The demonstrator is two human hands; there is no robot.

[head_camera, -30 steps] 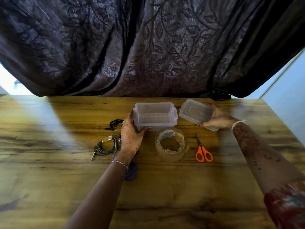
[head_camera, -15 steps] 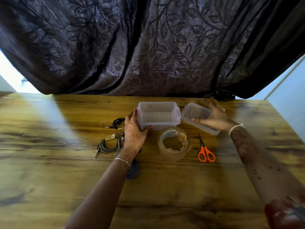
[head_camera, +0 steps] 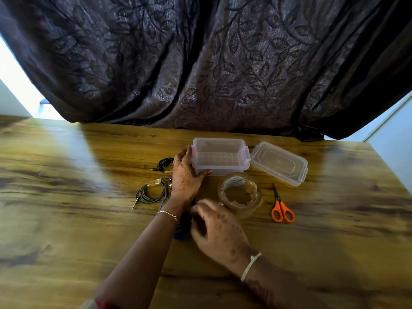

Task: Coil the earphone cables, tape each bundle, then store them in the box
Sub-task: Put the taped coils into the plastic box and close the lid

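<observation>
Counting cable bundles: three, all left of the box or nearer than it. Black bundle lies farthest, plug pointing left. Olive bundle sits nearer, with a strip of tape on it. Blue bundle is nearest, mostly hidden under the wrists.

One box, open, far centre of the table. One lid lies flat just right of it, clear of both hands. One tape roll stands just near of the box. One scissors lies right of the roll, orange handles nearest.

Left hand grasps the box's left end, thumb on the near wall. Right hand is over the blue bundle, fingers bent, blurred; cannot tell if it grasps.

Half a second ago the right hand held the lid. Now the lid is down and that hand has crossed to the blue bundle. Left hand unchanged. Dark curtain behind.
</observation>
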